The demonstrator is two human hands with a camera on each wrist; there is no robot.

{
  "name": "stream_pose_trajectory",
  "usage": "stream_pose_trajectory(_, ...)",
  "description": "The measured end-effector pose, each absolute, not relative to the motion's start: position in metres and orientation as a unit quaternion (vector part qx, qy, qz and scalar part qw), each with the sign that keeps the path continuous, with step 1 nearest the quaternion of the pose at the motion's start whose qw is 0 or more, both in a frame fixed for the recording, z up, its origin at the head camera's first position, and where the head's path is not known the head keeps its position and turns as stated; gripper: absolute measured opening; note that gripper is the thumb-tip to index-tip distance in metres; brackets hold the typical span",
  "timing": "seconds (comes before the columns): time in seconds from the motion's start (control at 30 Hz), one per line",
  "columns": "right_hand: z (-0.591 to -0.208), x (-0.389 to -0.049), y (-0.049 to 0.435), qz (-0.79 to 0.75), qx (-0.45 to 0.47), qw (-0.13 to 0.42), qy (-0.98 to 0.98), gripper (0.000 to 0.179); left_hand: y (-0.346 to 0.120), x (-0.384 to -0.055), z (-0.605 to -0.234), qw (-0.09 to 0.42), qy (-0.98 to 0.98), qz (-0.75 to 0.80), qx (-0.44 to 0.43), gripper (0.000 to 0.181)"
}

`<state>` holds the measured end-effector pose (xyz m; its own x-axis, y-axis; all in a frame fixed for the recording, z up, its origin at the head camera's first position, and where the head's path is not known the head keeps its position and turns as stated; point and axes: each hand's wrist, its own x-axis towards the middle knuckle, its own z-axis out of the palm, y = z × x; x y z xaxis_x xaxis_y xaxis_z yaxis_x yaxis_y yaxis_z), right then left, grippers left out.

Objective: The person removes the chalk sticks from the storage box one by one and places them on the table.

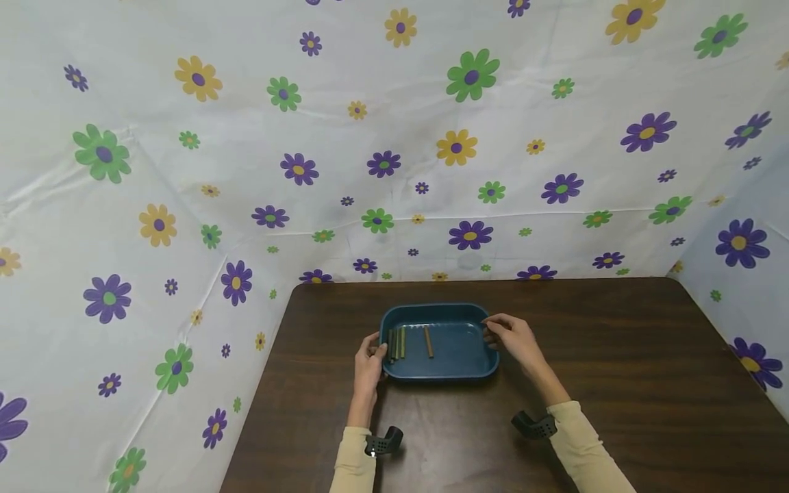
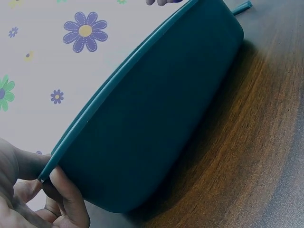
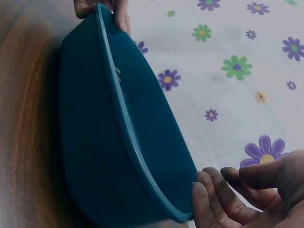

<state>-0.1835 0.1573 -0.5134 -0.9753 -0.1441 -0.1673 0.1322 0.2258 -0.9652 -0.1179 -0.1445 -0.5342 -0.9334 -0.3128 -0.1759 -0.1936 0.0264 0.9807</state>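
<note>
A blue-green rectangular tray with raised walls sits on the table. Inside it, several short dark green and olive sticks lie side by side by the left wall. One brown stick lies apart from them, closer to the middle. My left hand grips the tray's left end, thumb over the rim and fingers beneath it, as the left wrist view also shows. At the right end, my right hand has its fingers loosely bent, fingertips right at the rim; in the right wrist view nothing shows between thumb and fingers.
The dark brown wooden table extends to both sides of the tray and in front of it. Behind and to the left hangs a white flower-print cloth along the table's edges. Each wrist wears a black camera mount.
</note>
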Motion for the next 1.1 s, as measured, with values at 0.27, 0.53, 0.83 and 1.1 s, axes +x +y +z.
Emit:
stream_pose_trajectory(0.27,-0.515,-0.181,0.144,-0.624,0.005,0.117,0.773,0.033,-0.142,-0.115,-0.525,0.043,-0.713,-0.677,0.177,0.038)
stream_pose_trajectory(0.53,-0.520,-0.179,0.131,-0.619,-0.010,0.124,0.775,0.032,-0.137,-0.107,-0.504,0.034,-0.714,-0.677,0.174,0.038)
stream_pose_trajectory(0.83,-0.525,-0.179,0.115,-0.624,0.010,0.136,0.769,0.035,-0.140,-0.107,-0.506,0.036,-0.715,-0.676,0.172,0.038)
stream_pose_trajectory(1.1,-0.526,-0.182,0.106,-0.624,0.029,0.136,0.769,0.040,-0.142,-0.107,-0.506,0.037,-0.715,-0.678,0.168,0.039)
